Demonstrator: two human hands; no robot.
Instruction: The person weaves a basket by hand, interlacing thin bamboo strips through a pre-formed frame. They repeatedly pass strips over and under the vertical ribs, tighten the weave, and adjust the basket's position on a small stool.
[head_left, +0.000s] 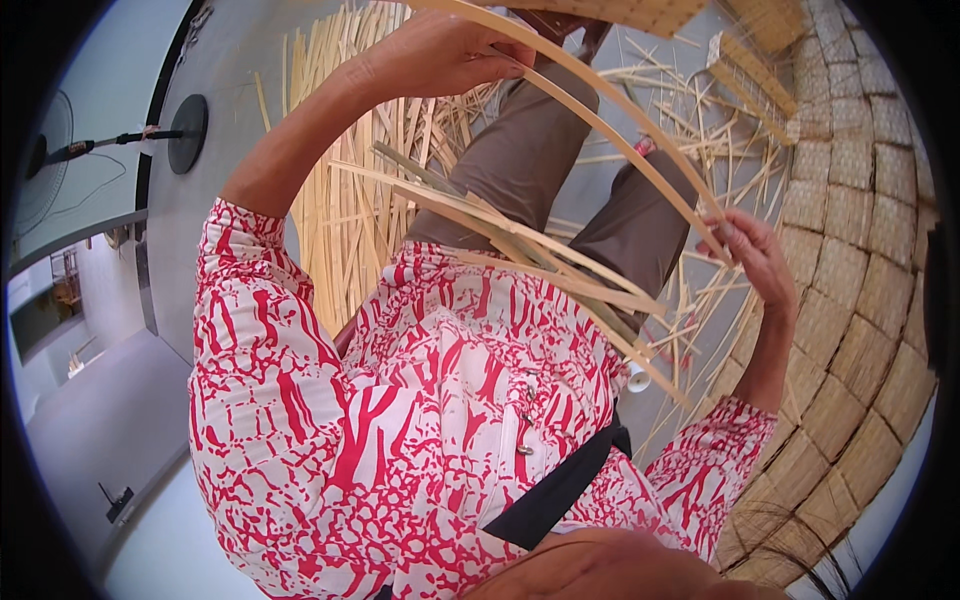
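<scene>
My left hand, at the top of the view, pinches a thin, pale bamboo strip between thumb and fingers. To the right and lower down, my right hand closes its fingers on the strips' other end. Two lengths arc side by side between the hands; whether they are separate strips or parts of one, I cannot tell. Several more strips lie across my lap, over the brown trousers, some of them greenish.
A heap of long pale strips covers the floor on the left, and loose scraps are scattered beyond my knees. Stacked woven blocks line the right side. A standing fan is at far left. A woven piece shows at the top.
</scene>
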